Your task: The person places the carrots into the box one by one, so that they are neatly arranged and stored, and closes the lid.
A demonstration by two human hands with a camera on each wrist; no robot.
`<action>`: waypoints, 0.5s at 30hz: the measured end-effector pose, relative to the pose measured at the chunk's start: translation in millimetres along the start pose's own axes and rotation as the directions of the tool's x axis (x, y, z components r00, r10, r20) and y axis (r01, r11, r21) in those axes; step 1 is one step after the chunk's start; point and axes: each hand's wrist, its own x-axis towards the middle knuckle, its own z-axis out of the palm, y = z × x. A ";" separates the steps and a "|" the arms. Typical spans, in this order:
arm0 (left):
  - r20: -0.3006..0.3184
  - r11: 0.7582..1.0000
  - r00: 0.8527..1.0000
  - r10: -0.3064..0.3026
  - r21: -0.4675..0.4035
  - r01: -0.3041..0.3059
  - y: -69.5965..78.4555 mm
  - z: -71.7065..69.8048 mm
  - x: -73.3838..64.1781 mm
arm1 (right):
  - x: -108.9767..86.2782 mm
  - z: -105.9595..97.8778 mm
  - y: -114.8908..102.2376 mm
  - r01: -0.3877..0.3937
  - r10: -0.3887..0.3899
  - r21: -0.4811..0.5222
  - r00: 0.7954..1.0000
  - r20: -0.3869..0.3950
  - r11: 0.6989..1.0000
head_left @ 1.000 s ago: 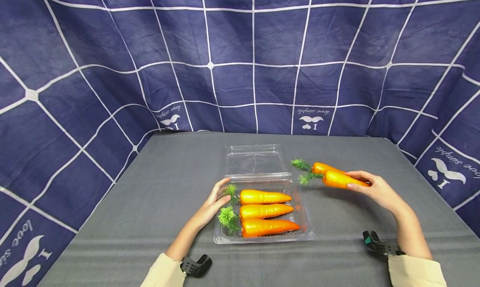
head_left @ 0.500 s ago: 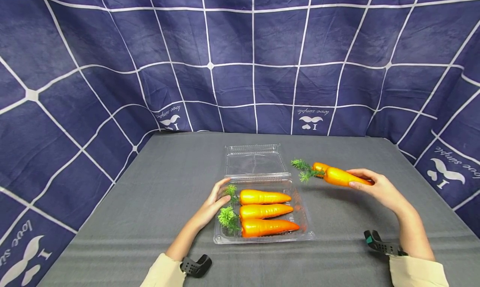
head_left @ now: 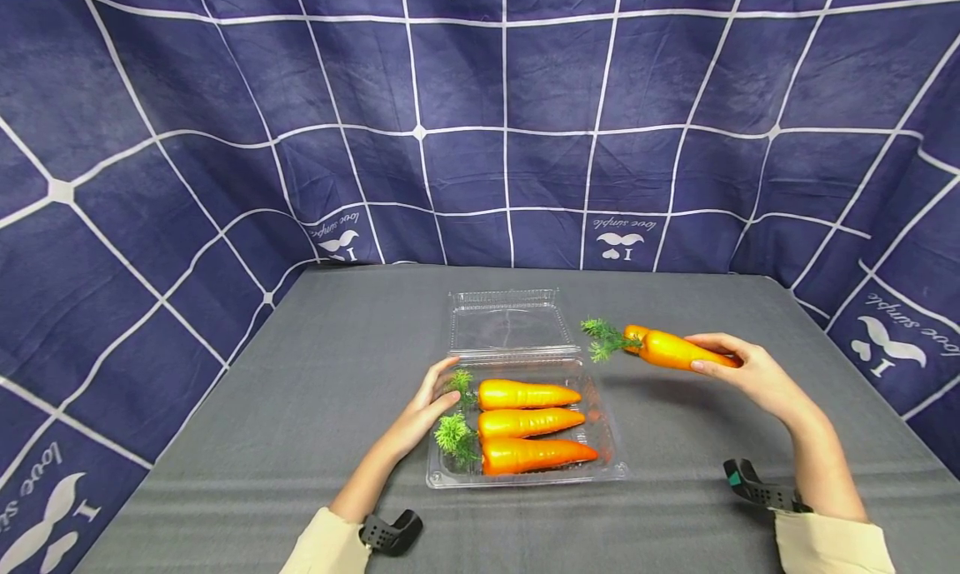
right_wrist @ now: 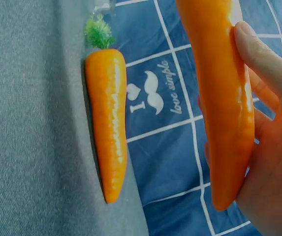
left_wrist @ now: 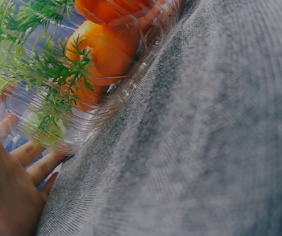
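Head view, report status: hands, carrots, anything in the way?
Right hand gripping a carrot midair; left hand at clear container's left side. Three carrots inside, lid open. Loose carrot beyond the held one; no obstruction visible.

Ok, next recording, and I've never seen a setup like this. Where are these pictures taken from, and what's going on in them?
There is no machine: a person's bare left hand and right hand do the work. The wide picture comes from a camera on the head, looking forward and down; the two close-ups come from cameras on the wrists. On the grey cloth sits a clear box, its lid open, with three carrots inside. The left hand is at the box's left side. The right hand holds up a fourth carrot; a fifth lies on the cloth, mostly hidden behind it in the head view.
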 end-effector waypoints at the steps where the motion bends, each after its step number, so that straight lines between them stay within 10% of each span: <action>1: 0.001 1.000 1.000 -0.001 0.000 0.001 -0.2 -0.1 -0.1 | 0.3 0.7 -1.0 0.002 -0.002 0.002 1.000 0.002 1.000; 15: 0.005 1.000 1.000 -0.003 -0.006 0.003 -0.5 0.0 0.3 | 3.8 7.2 -13.9 0.025 -0.025 0.014 0.999 0.030 1.000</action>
